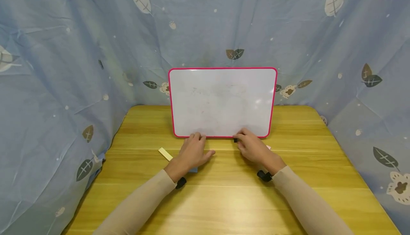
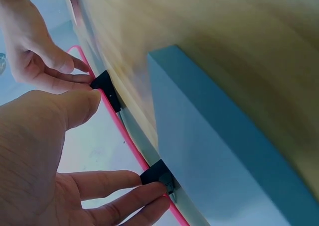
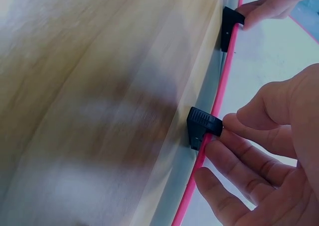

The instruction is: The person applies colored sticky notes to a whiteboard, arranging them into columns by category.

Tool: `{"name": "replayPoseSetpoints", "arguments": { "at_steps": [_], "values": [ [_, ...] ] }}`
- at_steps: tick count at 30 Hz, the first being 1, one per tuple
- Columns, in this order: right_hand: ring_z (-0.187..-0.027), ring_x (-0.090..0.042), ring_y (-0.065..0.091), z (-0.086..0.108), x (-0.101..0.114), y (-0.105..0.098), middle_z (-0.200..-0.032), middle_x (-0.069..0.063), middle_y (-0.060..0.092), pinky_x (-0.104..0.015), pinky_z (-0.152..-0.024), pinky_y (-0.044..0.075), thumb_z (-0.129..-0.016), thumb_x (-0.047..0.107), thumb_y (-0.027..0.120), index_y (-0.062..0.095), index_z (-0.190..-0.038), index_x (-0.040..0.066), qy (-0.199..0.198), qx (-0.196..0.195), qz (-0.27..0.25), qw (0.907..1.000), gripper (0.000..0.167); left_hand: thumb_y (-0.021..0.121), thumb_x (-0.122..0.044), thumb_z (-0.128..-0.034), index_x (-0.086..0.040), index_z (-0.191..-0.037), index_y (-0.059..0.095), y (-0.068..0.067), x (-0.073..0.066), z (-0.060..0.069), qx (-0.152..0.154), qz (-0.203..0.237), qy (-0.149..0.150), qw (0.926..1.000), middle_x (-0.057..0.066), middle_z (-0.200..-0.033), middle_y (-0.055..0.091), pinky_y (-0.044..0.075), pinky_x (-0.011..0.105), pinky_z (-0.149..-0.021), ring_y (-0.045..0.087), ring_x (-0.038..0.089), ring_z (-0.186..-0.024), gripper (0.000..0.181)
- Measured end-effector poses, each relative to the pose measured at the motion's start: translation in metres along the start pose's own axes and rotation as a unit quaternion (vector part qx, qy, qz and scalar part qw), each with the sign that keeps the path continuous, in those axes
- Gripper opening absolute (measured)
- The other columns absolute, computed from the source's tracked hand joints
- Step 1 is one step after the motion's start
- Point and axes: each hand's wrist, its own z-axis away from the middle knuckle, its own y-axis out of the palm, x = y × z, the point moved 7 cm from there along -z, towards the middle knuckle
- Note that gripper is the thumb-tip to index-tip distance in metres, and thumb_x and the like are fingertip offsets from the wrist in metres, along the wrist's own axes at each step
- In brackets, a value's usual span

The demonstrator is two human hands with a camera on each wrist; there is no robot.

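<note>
A whiteboard (image 1: 221, 103) with a pink rim stands upright on the table, with black feet on its lower edge. My left hand (image 1: 193, 152) is at the lower edge, left of the middle; its fingertips touch one black foot (image 2: 158, 175), thumb held apart. At the other foot (image 1: 235, 140), my right hand (image 1: 253, 149) rests its fingertips on the black piece (image 3: 203, 124). The right fingers are loosely bent, and the thumb lies near the index finger, off the foot.
A blue block (image 2: 214, 136) lies beneath my left wrist, partly hidden in the head view. Nearby is a yellow strip (image 1: 165, 153). A small pink piece (image 1: 268, 147) shows behind my right wrist. Patterned blue curtains (image 1: 205, 21) surround the wooden table (image 1: 224, 199).
</note>
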Motion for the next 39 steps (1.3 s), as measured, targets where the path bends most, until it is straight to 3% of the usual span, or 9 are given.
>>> {"name": "replayPoseSetpoints", "arguments": {
  "at_steps": [10, 20, 32, 39],
  "values": [
    [-0.118, -0.035, 0.074, 0.005, -0.004, -0.005, -0.135, -0.021, 0.073, -0.053, -0.103, 0.065, -0.109, -0.003, 0.067, 0.078, -0.142, -0.005, -0.001, -0.010, 0.001, 1.0000, 0.034, 0.079, -0.059, -0.1088, 0.001, -0.141, 0.075, -0.004, -0.008, 0.001, -0.017, -0.005, 0.013, 0.9998, 0.017, -0.127, 0.072, 0.066, 0.050, -0.098, 0.071, 0.037, -0.116, 0.069],
    [-0.126, -0.039, 0.074, 0.008, -0.005, -0.003, -0.138, -0.022, 0.072, -0.055, -0.109, 0.065, -0.110, -0.002, 0.068, 0.078, -0.142, -0.007, -0.029, -0.012, 0.006, 0.9995, 0.034, 0.079, -0.058, -0.1094, -0.002, -0.151, 0.072, -0.003, -0.004, 0.004, -0.009, 0.005, 0.007, 0.9999, 0.016, -0.131, 0.073, 0.066, 0.049, -0.097, 0.071, 0.034, -0.118, 0.070],
    [-0.135, -0.043, 0.072, 0.016, -0.005, -0.005, -0.147, -0.024, 0.072, -0.062, -0.117, 0.061, -0.112, 0.002, 0.072, 0.075, -0.147, -0.007, -0.037, -0.008, -0.002, 0.9993, 0.037, 0.078, -0.054, -0.1116, -0.007, -0.166, 0.063, -0.002, 0.001, 0.009, 0.018, 0.058, -0.014, 0.9980, 0.019, -0.151, 0.072, 0.061, 0.062, -0.113, 0.071, 0.039, -0.138, 0.074],
    [-0.142, -0.043, 0.070, 0.022, -0.007, -0.003, -0.154, -0.024, 0.070, -0.062, -0.120, 0.059, -0.114, 0.006, 0.071, 0.072, -0.153, -0.006, -0.022, -0.002, -0.007, 0.9997, 0.040, 0.079, -0.050, -0.1118, -0.009, -0.163, 0.067, -0.006, 0.010, 0.016, 0.010, 0.071, 0.001, 0.9974, 0.017, -0.144, 0.074, 0.064, 0.059, -0.108, 0.073, 0.035, -0.129, 0.066]
  ]
}}
